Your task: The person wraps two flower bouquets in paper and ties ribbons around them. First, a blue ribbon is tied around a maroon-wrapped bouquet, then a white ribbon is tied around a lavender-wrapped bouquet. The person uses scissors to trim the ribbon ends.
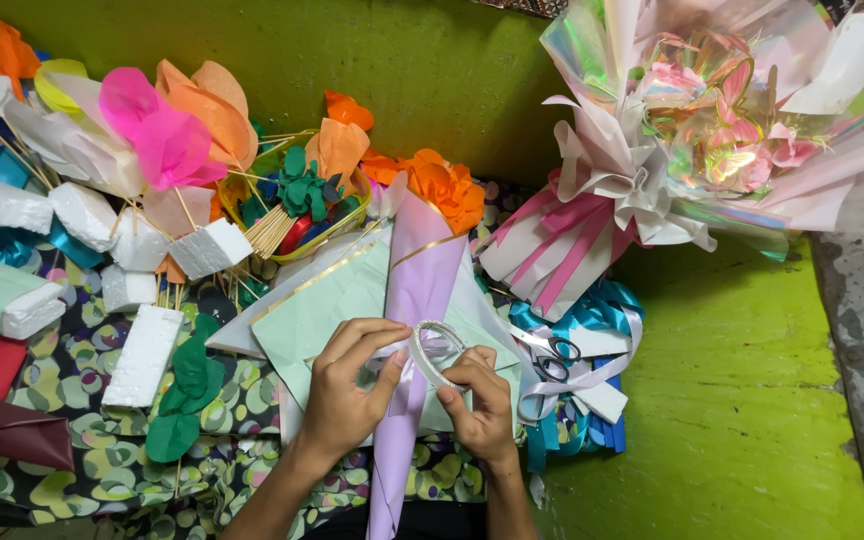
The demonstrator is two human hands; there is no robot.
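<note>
Here | both hands [412, 385] pinch tape roll [435, 352] over lilac cone [420, 290] | yellow basket [337, 232]: sticks, green paper

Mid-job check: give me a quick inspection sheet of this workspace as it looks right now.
Surface: patterned cloth over a green floor.
Job's things: lilac paper cone with orange flowers; clear tape roll held over it.
Clutter: white foam blocks, paper flowers on sticks, scissors, blue ribbon, wrapped iridescent bouquet.
Grips: left hand on the cone and tape; right hand pinching the tape roll.
Cables: nothing seen.
Surroundings: green wall.
</note>
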